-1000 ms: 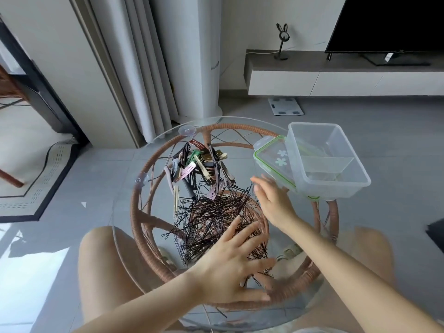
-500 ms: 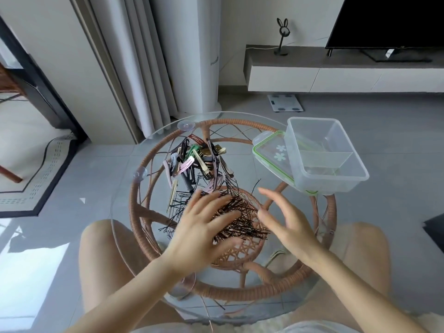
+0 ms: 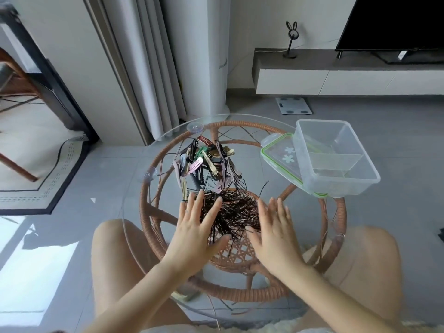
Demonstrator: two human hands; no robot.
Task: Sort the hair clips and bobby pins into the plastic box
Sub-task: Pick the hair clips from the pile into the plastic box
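Note:
A heap of thin black bobby pins (image 3: 234, 209) lies mid-table on the round glass top (image 3: 134, 207). Behind it sits a pile of coloured hair clips (image 3: 204, 162). My left hand (image 3: 195, 233) rests flat on the left side of the bobby pins, fingers spread. My right hand (image 3: 274, 230) presses against the heap's right side, fingers straight and together. The pins are bunched between both palms. The clear plastic box (image 3: 336, 157), with an inner divider, stands at the table's right rear on its green-rimmed lid (image 3: 278, 156).
The glass top rests on a rattan frame (image 3: 336, 239). Suction cups (image 3: 195, 127) sit near the rear left rim. My knees flank the table. A curtain, a column, a TV bench and a floor scale stand beyond.
Both hands have closed in on the bobby pin heap: the left hand slid up and left, the right hand moved in from the box side. The pins are bunched tighter.

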